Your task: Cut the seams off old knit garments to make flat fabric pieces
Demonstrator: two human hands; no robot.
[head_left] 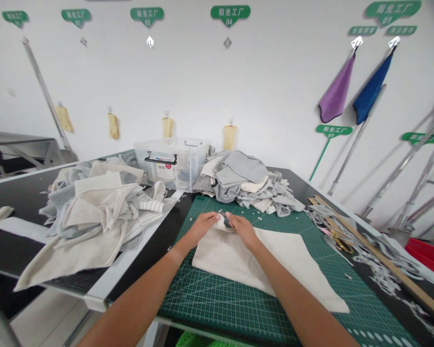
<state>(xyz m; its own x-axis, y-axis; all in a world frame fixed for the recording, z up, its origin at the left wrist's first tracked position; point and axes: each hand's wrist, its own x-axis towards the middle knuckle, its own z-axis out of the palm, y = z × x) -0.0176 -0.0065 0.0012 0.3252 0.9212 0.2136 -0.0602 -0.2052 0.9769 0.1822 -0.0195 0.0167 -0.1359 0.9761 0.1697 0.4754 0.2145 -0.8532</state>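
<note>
A piece of cream cloth (289,250) lies spread over the green cutting mat (217,299). At its far edge, a small part is lifted between my two hands. My left hand (205,226) pinches this raised edge with thumb and fingers. Just to the right, my right hand (241,230) is closed in a pinch at the same edge, its fingertips close to those of the left. A small greyish bit shows between the fingertips, too small to make out.
Piles of grey and cream cloth pieces (94,202) lie left and behind the mat (238,173). A clear plastic box (166,164) stands between them. To the right are gold-handled scissors (342,243), a wooden strip (386,262) and cloth scraps (379,274).
</note>
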